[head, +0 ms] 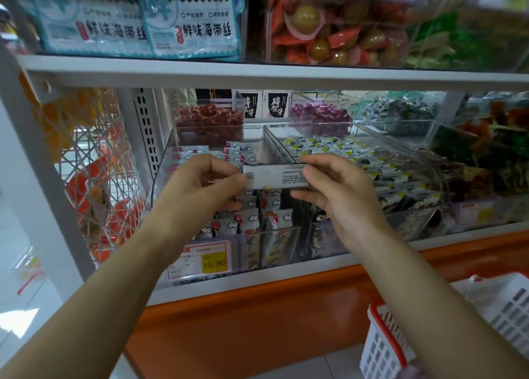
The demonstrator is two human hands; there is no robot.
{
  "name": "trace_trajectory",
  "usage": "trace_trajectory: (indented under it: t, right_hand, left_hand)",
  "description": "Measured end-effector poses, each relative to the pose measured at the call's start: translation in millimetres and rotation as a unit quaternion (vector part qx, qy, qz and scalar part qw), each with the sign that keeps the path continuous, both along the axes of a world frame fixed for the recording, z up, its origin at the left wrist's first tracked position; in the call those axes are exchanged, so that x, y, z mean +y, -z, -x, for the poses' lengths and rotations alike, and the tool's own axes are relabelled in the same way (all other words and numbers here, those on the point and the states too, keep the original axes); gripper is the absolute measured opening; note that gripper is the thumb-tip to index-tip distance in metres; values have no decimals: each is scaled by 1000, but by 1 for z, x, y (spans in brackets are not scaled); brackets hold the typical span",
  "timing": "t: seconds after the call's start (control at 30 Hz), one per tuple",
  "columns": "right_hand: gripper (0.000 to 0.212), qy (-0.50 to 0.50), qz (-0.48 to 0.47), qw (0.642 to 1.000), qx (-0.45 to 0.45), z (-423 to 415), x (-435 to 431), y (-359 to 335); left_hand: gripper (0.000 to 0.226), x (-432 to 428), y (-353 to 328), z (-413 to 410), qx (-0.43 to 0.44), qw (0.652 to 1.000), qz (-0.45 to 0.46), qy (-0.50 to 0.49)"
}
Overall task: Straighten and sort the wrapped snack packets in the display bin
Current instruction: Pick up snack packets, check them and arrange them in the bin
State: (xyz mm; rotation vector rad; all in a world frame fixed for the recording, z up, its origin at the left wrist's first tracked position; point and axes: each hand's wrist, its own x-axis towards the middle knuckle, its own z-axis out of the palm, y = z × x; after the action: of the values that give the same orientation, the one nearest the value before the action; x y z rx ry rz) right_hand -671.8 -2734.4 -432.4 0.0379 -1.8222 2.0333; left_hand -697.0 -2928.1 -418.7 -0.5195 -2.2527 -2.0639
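Observation:
A white snack packet [276,176] with small printed text on its back is held flat between both hands, above the clear display bin [274,237]. My left hand [206,182] pinches its left end and my right hand [333,184] pinches its right end. Below them, the bin holds several white packets with red dots and cloud marks [252,204], some in rows at the back [237,152], some standing crooked at the front. My hands hide the middle of the bin.
A neighbouring clear bin [400,161] on the right holds white packets with yellow and black marks. Bins of red [209,118] and purple [320,115] sweets stand behind. A yellow price tag [213,262] sits on the shelf front. A white and red basket [383,347] stands at lower right.

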Motion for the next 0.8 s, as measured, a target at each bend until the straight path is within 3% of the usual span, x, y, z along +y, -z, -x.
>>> trace_trajectory:
  t: [0.17, 0.4, 0.5, 0.63, 0.8]
  right_hand:
    - [17, -19, -29, 999, 9, -1, -3, -1]
    - [11, 15, -56, 998, 7, -1, -2, -4]
    - [19, 57, -125, 990, 24, 0, -3, -1]
    - [18, 70, -211, 974, 39, 0, -7, -2]
    - [15, 10, -153, 988, 23, -3, -6, -3]
  left_hand:
    - [22, -2, 1, -1, 37, 998, 45, -1]
    - [19, -5, -6, -4, 57, 992, 111, 26]
    - [10, -2, -7, -3, 43, 989, 139, 27]
    - [17, 0, -7, -2, 59, 983, 175, 6]
    - [36, -9, -14, 4, 7, 985, 163, 54]
